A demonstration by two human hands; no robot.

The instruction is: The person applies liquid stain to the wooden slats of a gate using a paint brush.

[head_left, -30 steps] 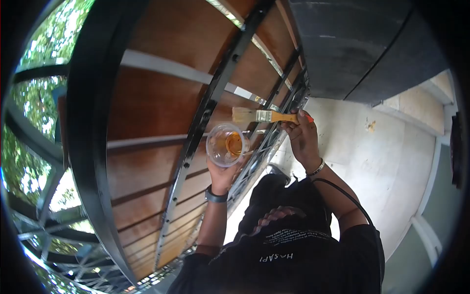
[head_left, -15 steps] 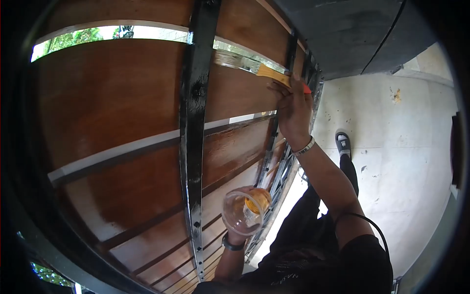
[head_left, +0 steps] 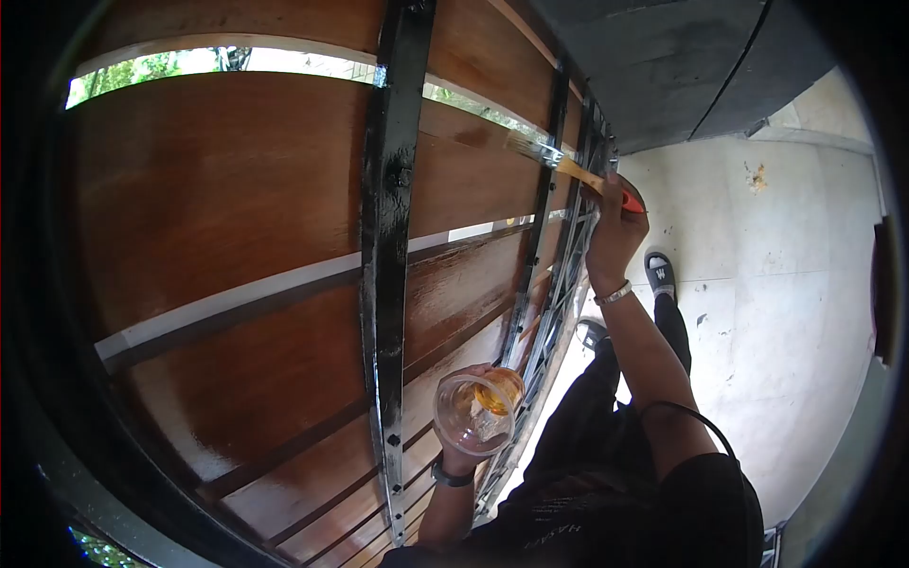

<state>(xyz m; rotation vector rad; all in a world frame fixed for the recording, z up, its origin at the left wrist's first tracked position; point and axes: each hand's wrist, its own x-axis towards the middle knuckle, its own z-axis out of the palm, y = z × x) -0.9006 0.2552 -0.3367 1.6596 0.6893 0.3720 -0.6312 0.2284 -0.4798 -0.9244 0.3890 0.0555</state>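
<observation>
A paintbrush (head_left: 579,172) with a wooden handle and a red end is gripped in my right hand (head_left: 617,237). Its bristles point up and left, overlapping the upper edge of a brown wooden slat (head_left: 473,170) between two black metal posts. Lower down, my left hand (head_left: 456,454) is wrapped round a clear plastic cup (head_left: 453,417), tilted so that its mouth faces me. Amber liquid (head_left: 500,390) lies along one side inside it. Most of the left fingers are hidden behind the cup.
A black metal post (head_left: 386,218) runs down across the glossy brown slats (head_left: 218,189), with gaps between them. To the right spreads a pale floor (head_left: 748,312) with a few stains. A dark grey panel (head_left: 663,66) stands at the upper right. My sandalled foot (head_left: 660,273) is on the floor.
My right hand has moved right and slightly down, drawing the paintbrush away from the middle of the slat towards the right post. The left hand and cup are nearly where they were.
</observation>
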